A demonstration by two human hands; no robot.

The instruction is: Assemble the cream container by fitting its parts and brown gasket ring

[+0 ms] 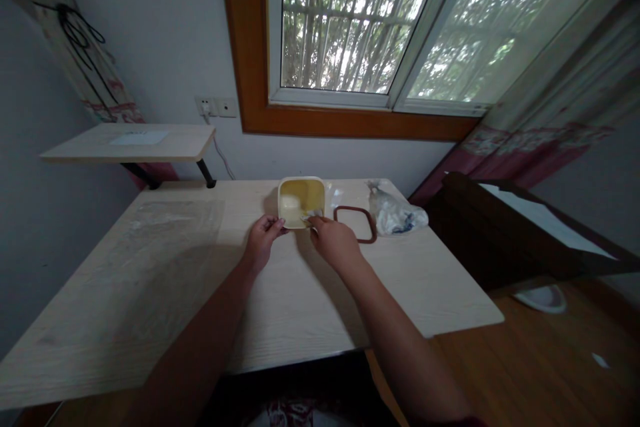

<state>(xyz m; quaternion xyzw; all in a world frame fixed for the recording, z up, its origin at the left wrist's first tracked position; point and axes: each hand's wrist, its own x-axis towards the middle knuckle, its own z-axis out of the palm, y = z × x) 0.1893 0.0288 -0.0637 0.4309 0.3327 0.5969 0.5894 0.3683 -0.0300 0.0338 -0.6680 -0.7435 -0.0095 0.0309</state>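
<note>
A yellow square plastic container is tipped so that its inside faces me, above the far part of the table. My left hand grips its lower left corner, thumb on the rim and fingers behind. At the lower right, my right hand is closed on a small crumpled whitish piece, perhaps tissue or cloth, that touches the inside of the container near the rim. How the fingers of my right hand close is partly hidden. Just right of that hand lies a brown-rimmed square frame, seemingly a lid, flat on the table.
A clear plastic bag with whitish contents lies at the table's back right. Transparent sheeting covers part of the left side. A raised shelf with a paper stands back left. A dark piece of furniture stands beyond the right edge.
</note>
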